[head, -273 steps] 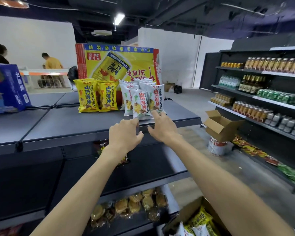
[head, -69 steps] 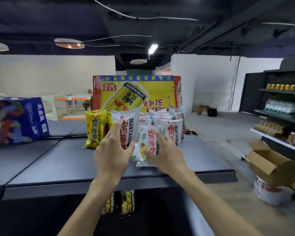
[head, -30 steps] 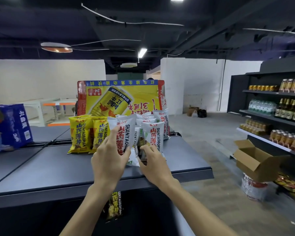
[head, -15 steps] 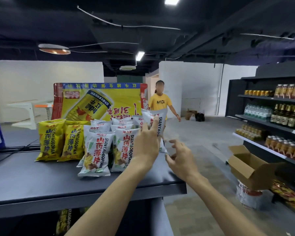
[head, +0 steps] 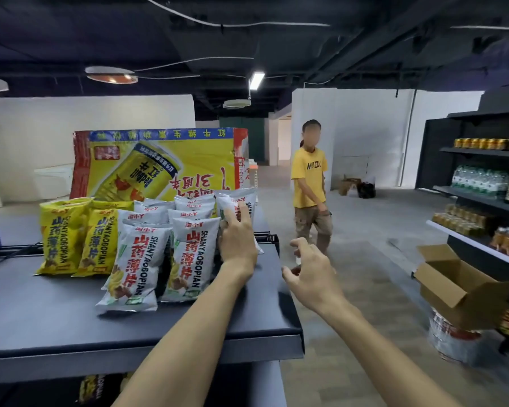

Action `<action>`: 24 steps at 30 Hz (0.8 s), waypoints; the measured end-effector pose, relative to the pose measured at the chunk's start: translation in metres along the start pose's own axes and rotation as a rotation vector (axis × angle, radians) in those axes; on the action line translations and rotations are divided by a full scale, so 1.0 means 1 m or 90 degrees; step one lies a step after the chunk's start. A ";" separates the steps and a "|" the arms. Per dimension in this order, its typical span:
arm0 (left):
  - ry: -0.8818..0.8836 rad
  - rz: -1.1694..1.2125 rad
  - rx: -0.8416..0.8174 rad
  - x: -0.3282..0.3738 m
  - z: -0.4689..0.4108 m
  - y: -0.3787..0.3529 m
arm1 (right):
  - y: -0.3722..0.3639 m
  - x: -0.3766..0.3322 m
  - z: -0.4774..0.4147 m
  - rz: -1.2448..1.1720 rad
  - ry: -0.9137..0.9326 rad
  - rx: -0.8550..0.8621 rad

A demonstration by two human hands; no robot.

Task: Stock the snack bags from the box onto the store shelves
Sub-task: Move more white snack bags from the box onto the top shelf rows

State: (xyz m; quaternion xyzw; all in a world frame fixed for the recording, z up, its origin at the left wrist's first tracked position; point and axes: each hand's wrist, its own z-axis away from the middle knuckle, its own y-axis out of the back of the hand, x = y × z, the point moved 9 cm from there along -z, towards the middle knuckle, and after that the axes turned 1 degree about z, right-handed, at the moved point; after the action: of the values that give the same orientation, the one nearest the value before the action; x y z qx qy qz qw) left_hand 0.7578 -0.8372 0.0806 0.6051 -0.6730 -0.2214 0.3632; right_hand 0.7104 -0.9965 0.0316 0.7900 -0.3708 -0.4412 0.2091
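1. Left hand (head: 238,241) at 12 o'clock, fingers (head: 243,212) pressed against the rightmost white snack bag (head: 236,204), which stands upright at the shelf top's (head: 56,312) right end; whether gripped or only touched, cannot tell.
2. Right hand (head: 312,277) at 2 o'clock, beyond the shelf edge, fingers loosely curled, empty.
3. More white bags (head: 130,267) and yellow bags (head: 61,236) at 10 o'clock, upright in rows.
4. Open cardboard box (head: 453,286) at 3 o'clock.
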 end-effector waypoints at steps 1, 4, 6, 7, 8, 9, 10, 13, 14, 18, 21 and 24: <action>0.002 0.004 0.001 0.001 -0.001 -0.001 | -0.003 -0.003 -0.004 0.005 0.003 -0.001; 0.008 0.018 -0.012 0.001 0.001 -0.003 | -0.012 -0.006 -0.013 0.022 -0.008 -0.014; 0.000 0.009 -0.008 -0.001 0.002 -0.001 | -0.018 -0.005 -0.015 0.019 -0.010 -0.028; -0.010 -0.003 -0.005 -0.001 0.001 0.000 | -0.021 -0.004 -0.015 0.017 -0.009 -0.034; -0.020 -0.024 -0.006 -0.001 0.001 -0.001 | -0.024 -0.003 -0.014 0.013 -0.010 -0.038; -0.033 -0.059 -0.007 -0.001 0.002 -0.004 | -0.026 -0.002 -0.014 0.009 -0.013 -0.042; -0.046 -0.099 -0.007 -0.001 0.002 -0.006 | -0.028 -0.001 -0.014 0.002 -0.015 -0.042; -0.043 -0.155 0.018 -0.002 0.001 -0.002 | -0.029 -0.001 -0.015 -0.006 -0.013 -0.034; -0.027 -0.150 -0.010 -0.003 0.001 -0.004 | -0.029 -0.002 -0.015 -0.005 -0.010 -0.033; -0.045 -0.129 -0.082 0.005 0.001 -0.013 | -0.028 -0.003 -0.015 -0.003 -0.005 -0.036; -0.048 -0.138 -0.058 0.004 0.000 -0.008 | -0.027 -0.006 -0.017 -0.005 0.002 -0.032; -0.045 -0.109 -0.065 -0.001 0.000 -0.015 | -0.028 -0.007 -0.015 -0.007 0.001 -0.033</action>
State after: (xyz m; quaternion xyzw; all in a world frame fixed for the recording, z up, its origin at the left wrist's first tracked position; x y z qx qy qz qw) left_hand 0.7675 -0.8384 0.0697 0.6326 -0.6192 -0.3071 0.3494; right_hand 0.7317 -0.9731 0.0251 0.7868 -0.3544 -0.4512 0.2275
